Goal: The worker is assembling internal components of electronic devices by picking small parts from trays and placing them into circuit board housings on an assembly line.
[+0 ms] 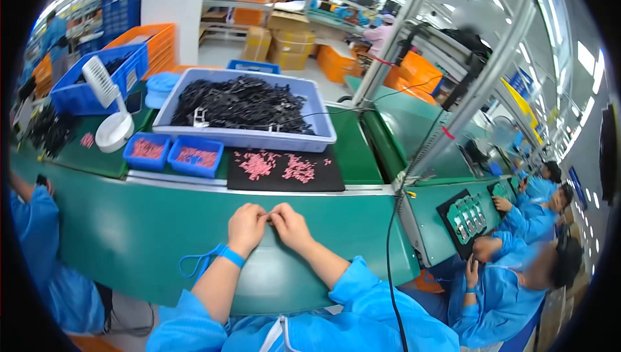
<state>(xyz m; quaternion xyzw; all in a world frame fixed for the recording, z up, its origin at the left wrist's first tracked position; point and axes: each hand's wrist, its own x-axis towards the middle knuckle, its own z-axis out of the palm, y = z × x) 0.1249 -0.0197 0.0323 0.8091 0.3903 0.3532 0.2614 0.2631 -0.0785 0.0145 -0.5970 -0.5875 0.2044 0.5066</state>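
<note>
Over the green work table [149, 222], my left hand [248, 228] and my right hand [291, 228] meet at the fingertips. Both are closed in a pinch, and whatever lies between them is too small to make out. A blue wrist strap [231, 255] circles my left wrist. Just beyond my hands is a black mat [284, 185] with two main heaps of small pink pieces [257, 165]. To its left stand two small blue bins [206, 172] holding more such pieces. Behind, a large pale-blue tray [326, 133] is piled with black cable-like parts [239, 103].
A white desk fan [114, 131] stands at the left, near a blue crate [65, 96]. A metal post [401, 35] and a hanging black cable [391, 255] are on the right. Co-workers in blue sit at the right [504, 287] and far left [39, 242].
</note>
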